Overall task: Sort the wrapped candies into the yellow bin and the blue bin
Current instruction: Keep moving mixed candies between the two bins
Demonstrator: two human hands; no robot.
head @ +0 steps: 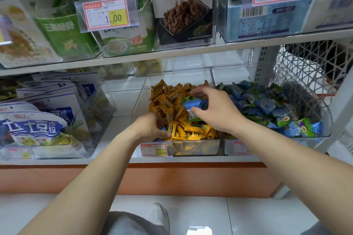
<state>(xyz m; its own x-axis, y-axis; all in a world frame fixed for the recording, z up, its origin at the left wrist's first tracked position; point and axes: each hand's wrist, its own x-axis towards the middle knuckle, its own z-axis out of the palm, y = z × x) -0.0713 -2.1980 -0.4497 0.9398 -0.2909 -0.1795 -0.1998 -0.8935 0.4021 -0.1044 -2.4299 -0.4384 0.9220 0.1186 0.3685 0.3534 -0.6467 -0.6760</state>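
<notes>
A clear bin (pixel 194 148) in the middle of the lower shelf is heaped with yellow wrapped candies (pixel 196 129). To its right, a second clear bin (pixel 328 120) holds blue and green wrapped candies (pixel 267 105). My right hand (pixel 214 108) hovers over the yellow heap and pinches a few blue and green candies (pixel 193 106) between thumb and fingers. My left hand (pixel 150 127) is dug into the front left of the yellow heap, fingers curled round a small blue candy (pixel 163 129) that is mostly hidden.
Clear bins with white and blue snack bags (pixel 38 120) stand at the left. The upper shelf (pixel 172 53) overhangs with snack packs and price tags. A white wire rack (pixel 305 66) stands at the right. My shoe (pixel 158 215) is on the tiled floor below.
</notes>
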